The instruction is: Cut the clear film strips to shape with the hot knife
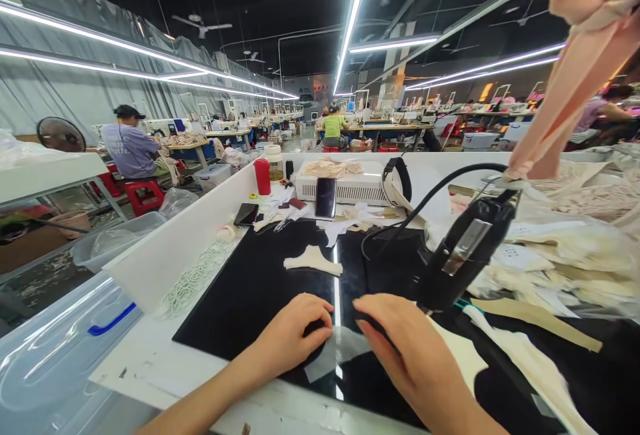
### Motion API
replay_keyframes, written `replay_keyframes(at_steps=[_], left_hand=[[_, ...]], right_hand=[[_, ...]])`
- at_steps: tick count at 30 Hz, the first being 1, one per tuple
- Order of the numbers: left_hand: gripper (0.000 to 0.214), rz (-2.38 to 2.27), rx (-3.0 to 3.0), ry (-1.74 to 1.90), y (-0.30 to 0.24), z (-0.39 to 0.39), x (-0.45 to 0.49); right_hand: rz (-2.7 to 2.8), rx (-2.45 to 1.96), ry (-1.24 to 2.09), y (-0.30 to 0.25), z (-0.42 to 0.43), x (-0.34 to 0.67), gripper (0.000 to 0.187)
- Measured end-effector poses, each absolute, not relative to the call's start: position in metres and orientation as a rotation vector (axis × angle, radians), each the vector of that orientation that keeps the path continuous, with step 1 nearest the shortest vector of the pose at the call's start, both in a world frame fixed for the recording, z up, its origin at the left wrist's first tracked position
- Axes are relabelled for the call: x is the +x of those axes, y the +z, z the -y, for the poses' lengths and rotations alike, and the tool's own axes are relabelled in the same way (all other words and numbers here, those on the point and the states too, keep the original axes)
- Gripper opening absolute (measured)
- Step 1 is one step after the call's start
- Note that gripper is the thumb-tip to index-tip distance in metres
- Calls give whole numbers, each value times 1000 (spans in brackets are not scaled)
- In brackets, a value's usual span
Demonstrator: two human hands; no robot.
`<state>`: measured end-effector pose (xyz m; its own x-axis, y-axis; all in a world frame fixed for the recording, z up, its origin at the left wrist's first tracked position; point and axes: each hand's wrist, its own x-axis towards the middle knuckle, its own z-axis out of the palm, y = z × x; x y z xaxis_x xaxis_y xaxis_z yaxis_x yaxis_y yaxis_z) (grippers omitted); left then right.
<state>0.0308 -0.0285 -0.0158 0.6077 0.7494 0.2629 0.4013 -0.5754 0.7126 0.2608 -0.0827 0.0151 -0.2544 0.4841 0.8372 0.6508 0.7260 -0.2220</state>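
Observation:
My left hand rests on the black mat with its fingers curled on a black fabric piece. My right hand is close beside it, thumb and fingers pinched on the same dark piece at its right end. A pale grey patch shows on the mat between the hands. A black corded hand tool stands tilted just beyond my right hand. Farther back on the mat lies a cream fabric cut-out.
Piles of cream lace fill the right side, and pink fabric hangs above. At the back are a white box machine, a phone and a red bottle. A clear plastic bin is at left. Other people sit at distant tables.

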Motion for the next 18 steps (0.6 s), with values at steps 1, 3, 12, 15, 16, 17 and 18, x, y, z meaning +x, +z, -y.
replay_keyframes(at_steps=[1, 3, 12, 15, 16, 17, 18], left_hand=[[5, -905, 2201, 739, -14, 29, 30], [6, -947, 2142, 705, -10, 28, 29], [16, -950, 1654, 803, -4, 1, 25], [26, -986, 1587, 871, -4, -13, 28], [29, -1004, 1577, 893, -3, -18, 30], [32, -1024, 1574, 913, -3, -24, 31], [34, -1047, 1580, 929, -3, -31, 32]], right_hand=[[1951, -932, -146, 9, 79, 256, 30], [1978, -1023, 14, -1, 71, 249, 31], [1837, -1326, 648, 2, 45, 242, 16], [1859, -1324, 537, 5, 28, 237, 21], [1858, -1332, 503, 5, 22, 235, 21], [1851, -1343, 472, 4, 15, 234, 21], [1841, -1357, 444, 3, 8, 232, 21]])
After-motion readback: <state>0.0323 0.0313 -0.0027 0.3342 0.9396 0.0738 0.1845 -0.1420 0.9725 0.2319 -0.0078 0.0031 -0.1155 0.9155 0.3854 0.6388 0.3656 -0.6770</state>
